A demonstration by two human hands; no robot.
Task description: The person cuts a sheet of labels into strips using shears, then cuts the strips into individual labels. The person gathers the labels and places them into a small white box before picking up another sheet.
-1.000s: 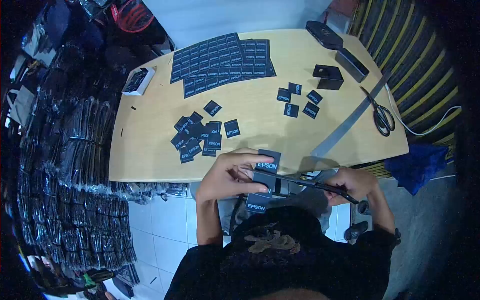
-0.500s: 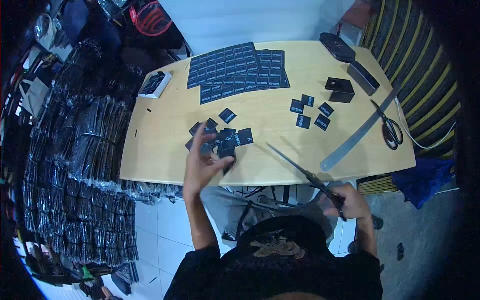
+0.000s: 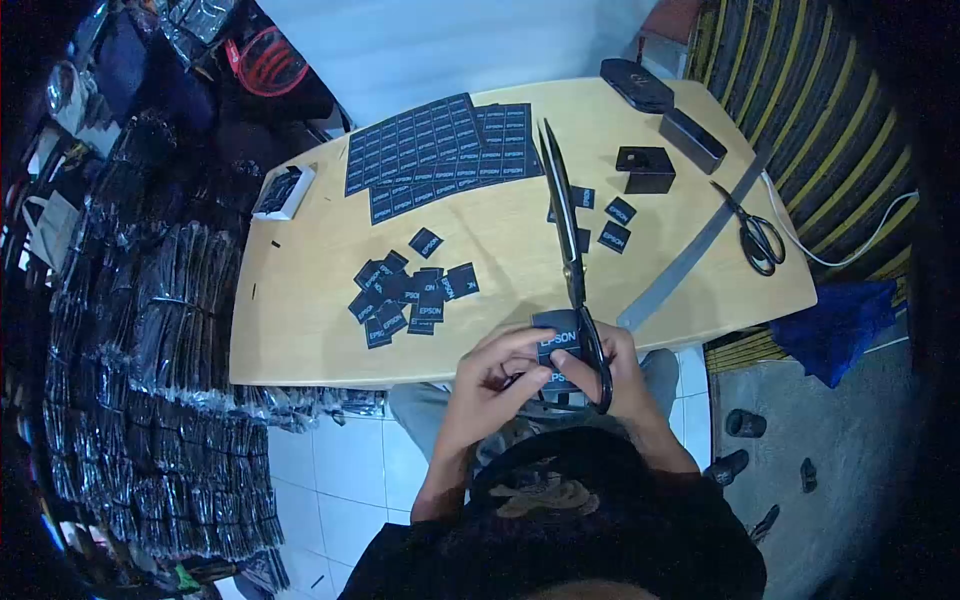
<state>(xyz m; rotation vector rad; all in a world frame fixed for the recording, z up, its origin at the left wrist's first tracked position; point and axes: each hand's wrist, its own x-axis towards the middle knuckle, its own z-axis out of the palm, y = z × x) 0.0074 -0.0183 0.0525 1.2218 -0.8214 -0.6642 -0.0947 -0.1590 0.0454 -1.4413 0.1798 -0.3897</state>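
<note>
A short black strip of EPSON labels (image 3: 556, 324) is pinched in my left hand (image 3: 492, 388), just in front of the table's near edge. My right hand (image 3: 622, 378) grips large black scissors (image 3: 574, 285) by the handles, their blades pointing away over the table. Its thumb side lies against the strip, and the scissors partly cover the right end. Left of the blades lies a loose pile of cut EPSON labels (image 3: 388, 287), some overlapping. A smaller group of labels (image 3: 614, 236) sits to the right, partly hidden behind the blades.
Printed EPSON label sheets (image 3: 440, 150) overlap at the back of the table (image 3: 310, 330). A steel ruler (image 3: 690, 258), a second pair of scissors (image 3: 757, 240), black boxes (image 3: 650, 170) and a white box (image 3: 285, 192) surround the work. Plastic-wrapped bundles (image 3: 180, 310) are stacked left.
My left hand has left the label pile, moved right and now holds a label strip. The scissors have swung up from pointing left, and both hands have come together.
</note>
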